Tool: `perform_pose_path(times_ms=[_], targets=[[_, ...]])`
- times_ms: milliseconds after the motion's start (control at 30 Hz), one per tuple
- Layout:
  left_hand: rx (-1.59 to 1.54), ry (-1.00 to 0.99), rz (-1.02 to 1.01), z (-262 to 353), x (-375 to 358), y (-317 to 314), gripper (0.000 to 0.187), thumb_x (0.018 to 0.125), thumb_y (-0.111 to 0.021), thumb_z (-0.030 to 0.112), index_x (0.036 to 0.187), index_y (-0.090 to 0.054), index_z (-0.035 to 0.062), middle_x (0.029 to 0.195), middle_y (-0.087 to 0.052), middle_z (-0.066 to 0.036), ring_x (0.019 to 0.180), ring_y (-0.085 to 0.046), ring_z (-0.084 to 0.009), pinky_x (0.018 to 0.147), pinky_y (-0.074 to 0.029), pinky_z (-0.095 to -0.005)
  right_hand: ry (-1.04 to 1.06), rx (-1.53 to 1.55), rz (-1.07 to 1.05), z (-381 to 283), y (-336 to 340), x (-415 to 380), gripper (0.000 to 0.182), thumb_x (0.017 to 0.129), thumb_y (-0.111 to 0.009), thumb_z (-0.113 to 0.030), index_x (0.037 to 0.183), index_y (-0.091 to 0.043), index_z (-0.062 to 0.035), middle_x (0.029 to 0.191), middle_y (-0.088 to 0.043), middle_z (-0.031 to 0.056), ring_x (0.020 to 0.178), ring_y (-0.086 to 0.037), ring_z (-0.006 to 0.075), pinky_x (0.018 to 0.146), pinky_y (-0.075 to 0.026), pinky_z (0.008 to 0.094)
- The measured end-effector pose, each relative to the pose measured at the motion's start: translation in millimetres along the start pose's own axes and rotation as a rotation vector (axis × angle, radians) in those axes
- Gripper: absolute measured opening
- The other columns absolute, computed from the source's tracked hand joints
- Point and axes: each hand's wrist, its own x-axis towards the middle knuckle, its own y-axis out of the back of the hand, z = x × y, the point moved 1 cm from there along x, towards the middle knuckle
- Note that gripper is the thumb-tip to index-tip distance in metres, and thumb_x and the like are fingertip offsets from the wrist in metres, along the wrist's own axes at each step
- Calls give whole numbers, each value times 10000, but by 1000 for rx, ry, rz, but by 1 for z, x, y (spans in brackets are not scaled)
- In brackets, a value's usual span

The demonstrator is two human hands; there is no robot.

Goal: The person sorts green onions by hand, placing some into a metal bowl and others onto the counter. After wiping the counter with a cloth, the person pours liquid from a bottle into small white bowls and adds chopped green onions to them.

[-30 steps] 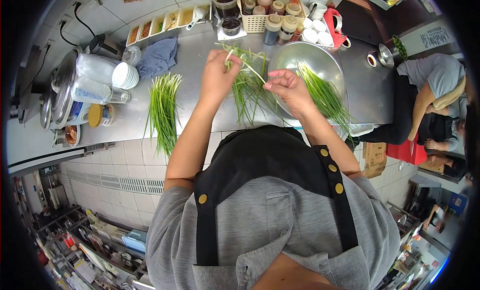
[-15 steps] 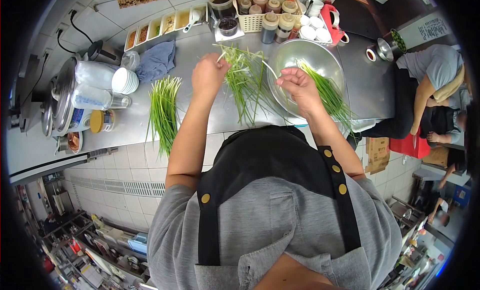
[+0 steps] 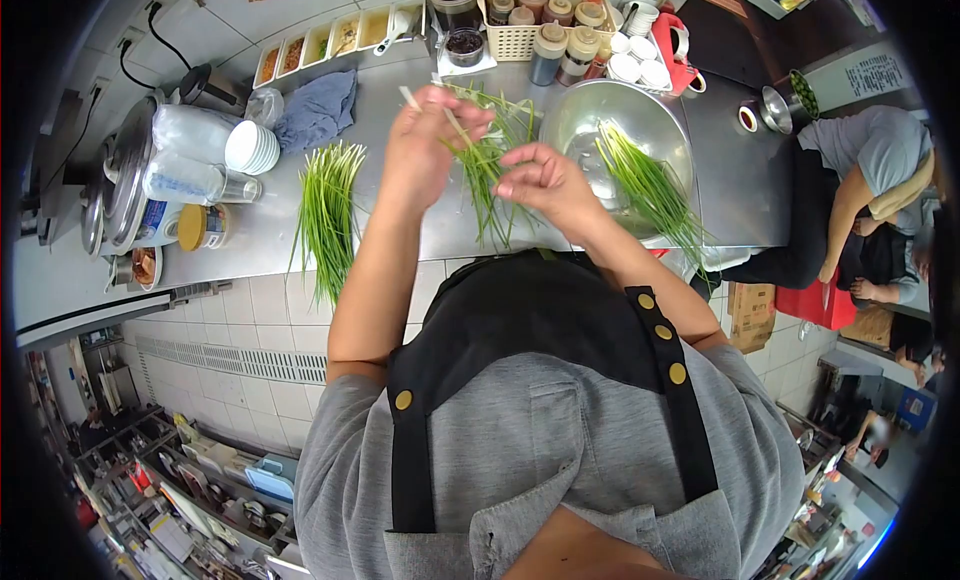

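A thin scallion stalk (image 3: 457,130) with a pale end slants between my hands. My left hand (image 3: 420,145) is closed on it near the pale end. Thumb and fingertips of my right hand (image 3: 548,185) pinch toward its green lower part, partly blurred. Below and behind my hands lies a loose pile of scallion leaves and peelings (image 3: 490,210) on the steel counter (image 3: 400,250). A bundle of scallions (image 3: 328,205) rests left of my left arm. More scallions (image 3: 645,180) lie in the large metal bowl (image 3: 575,115) at right, their green tips hanging over its rim.
Along the back stand a condiment tray (image 3: 330,45), a basket of sauce bottles (image 3: 512,45) and white cups (image 3: 640,60). A blue cloth (image 3: 315,115), stacked cups (image 3: 252,148) and a yellow-lidded jar (image 3: 200,227) are at left. Another person (image 3: 865,145) sits at right.
My right hand has moved left from the bowl's edge toward my left hand; the pale strip at its fingers no longer shows there. My left hand has turned, with its fingers reaching rightward.
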Motion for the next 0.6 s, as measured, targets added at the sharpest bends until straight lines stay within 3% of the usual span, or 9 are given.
perform_pose_path(times_ms=[33,100,167,233,367,400,433,500,600], targets=[[-138,31,51,11,0,6,188,982,-466,250,965,-541,78,791,-559,-34,634,-517,-167,687,-489,-337,1,-2,3,4,-2,-2,309,834,-667,6,1107,-526,-18,903,-676,62,840,-628,100,778,-473,230],[-82,-199,-27,32,2,31,190,984,-468,265,977,-517,82,703,-470,0,572,-453,-123,588,-448,-286,-50,-136,-134,15,-1,-7,327,843,-653,15,1134,-508,-10,878,-673,56,810,-619,90,768,-466,233],[-161,-229,-49,70,-1,63,183,979,-484,261,991,-504,79,665,-389,28,538,-365,-76,497,-349,-227,-48,-226,-138,26,15,-10,305,796,-702,-52,1069,-566,-47,837,-681,17,706,-593,91,686,-473,277],[-98,-254,102,113,-22,71,154,970,-498,225,980,-497,71,666,-358,45,536,-301,-49,451,-243,-208,-54,-859,40,28,45,-9,193,800,-674,-86,985,-620,-73,868,-680,50,791,-638,126,696,-484,256],[342,-211,407,153,-59,107,224,912,-521,132,1108,-504,27,754,-431,35,582,-332,-47,464,-235,-194,-54,-1357,625,55,142,9,218,757,-649,-207,955,-664,-119,900,-688,118,833,-658,318,689,-520,401],[429,-129,446,160,-66,128,330,877,-544,119,1183,-493,7,810,-482,20,622,-377,-46,497,-264,-177,-128,-1489,666,53,156,6,225,765,-643,-236,955,-669,-117,907,-687,126,837,-661,319,707,-524,408],[511,-95,519,163,-70,140,273,871,-534,112,1135,-536,41,790,-486,23,617,-377,-46,510,-282,-183,-196,-1616,694,52,165,7,237,774,-636,-264,954,-675,-115,914,-687,134,840,-665,320,725,-528,416],[747,0,665,171,-73,160,211,910,-533,183,1093,-531,77,697,-427,45,583,-348,-52,494,-272,-205,-585,-1649,547,55,185,12,238,805,-611,-283,942,-671,-97,939,-683,152,877,-663,327,744,-531,428],[1134,142,665,158,-54,249,200,926,-510,221,1021,-554,51,672,-483,-11,600,-446,-110,524,-372,-263,-599,-1681,514,55,186,10,248,812,-615,-295,938,-668,-88,956,-678,162,910,-658,331,761,-525,427]])
